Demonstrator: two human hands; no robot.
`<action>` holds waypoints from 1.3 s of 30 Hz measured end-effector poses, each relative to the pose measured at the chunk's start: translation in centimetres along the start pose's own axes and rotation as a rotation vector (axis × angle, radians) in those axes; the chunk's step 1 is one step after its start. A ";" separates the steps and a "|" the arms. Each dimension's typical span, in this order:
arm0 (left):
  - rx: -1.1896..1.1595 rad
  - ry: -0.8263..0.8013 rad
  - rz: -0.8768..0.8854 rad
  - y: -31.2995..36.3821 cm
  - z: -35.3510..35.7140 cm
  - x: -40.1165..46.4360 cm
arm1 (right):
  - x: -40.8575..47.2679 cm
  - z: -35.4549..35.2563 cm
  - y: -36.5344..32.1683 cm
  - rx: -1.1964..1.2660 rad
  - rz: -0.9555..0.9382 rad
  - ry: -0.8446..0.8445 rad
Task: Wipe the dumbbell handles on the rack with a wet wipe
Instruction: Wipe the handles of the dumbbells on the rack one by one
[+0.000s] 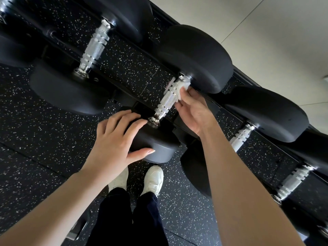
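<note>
The right hand (193,110) pinched a wet wipe (182,87) against the dumbbell handle (168,100); the left hand (117,139) lay flat on its near head (159,148), which risked rolling.

Bare forearms (239,174), dark trousers (124,219), white sneakers (153,180).

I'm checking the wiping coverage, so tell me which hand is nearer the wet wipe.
Right. The right hand presses the wet wipe against the far end of the dumbbell handle. The left hand rests on the near black weight head, away from the wipe.
</note>
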State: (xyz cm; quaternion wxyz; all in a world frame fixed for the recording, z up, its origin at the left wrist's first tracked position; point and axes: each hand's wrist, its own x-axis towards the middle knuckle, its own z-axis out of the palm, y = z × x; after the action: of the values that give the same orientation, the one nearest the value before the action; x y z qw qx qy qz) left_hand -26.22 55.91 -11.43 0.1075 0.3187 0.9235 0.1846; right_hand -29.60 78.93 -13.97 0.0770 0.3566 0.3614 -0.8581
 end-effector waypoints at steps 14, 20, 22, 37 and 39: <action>-0.010 0.001 -0.013 0.2 -0.1 0.0 | -2.6 -1.1 3.0 -0.366 0.211 -0.143; 0.006 -0.001 -0.019 0.3 -0.3 0.0 | -3.3 -1.0 3.8 -0.824 0.044 -0.028; 0.000 -0.001 -0.018 0.3 -0.3 0.1 | -3.8 -1.0 4.2 -1.002 -0.019 0.048; -0.044 0.044 -0.040 0.0 0.2 -0.1 | -4.9 2.7 4.7 -1.336 -0.438 0.193; -0.049 0.046 -0.037 0.0 0.2 -0.1 | -4.4 3.7 4.3 -1.431 -0.412 0.181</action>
State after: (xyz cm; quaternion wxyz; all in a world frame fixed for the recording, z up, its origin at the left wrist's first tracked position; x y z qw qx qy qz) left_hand -26.11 55.91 -11.61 0.0973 0.2944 0.9267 0.2125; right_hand -26.70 72.76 -11.67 0.0981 0.2137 0.8955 -0.3780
